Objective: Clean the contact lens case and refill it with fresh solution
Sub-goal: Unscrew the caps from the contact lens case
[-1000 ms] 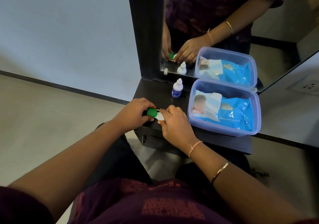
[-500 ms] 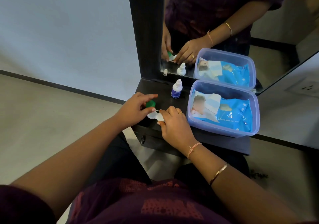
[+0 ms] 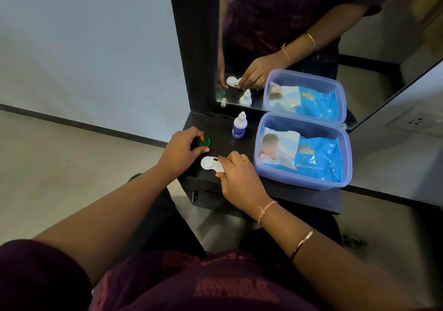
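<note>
A pale blue-grey wall (image 3: 84, 42) fills the upper left, meeting a beige floor (image 3: 60, 167) at a dark skirting strip (image 3: 72, 122). A dark-framed mirror (image 3: 359, 59) stands at upper centre above a dark shelf (image 3: 299, 198). Soft, even light.

The tabletop (image 3: 282, 194) is black. Near its left edge lies a green cap (image 3: 204, 141); toward the front edge, the contact lens case (image 3: 208, 163) is white. The dropper bottle (image 3: 239, 125) near the back edge is white with a blue label. At the right edge, a translucent lavender-blue box (image 3: 299, 179) holds a bright blue wet-wipes pack (image 3: 316, 157) dotted with white. The garment (image 3: 191, 284) is dark purple with a reddish printed pattern. The wrist thread (image 3: 266, 209) is pale pink; the bangle (image 3: 302, 242) is gold.
</note>
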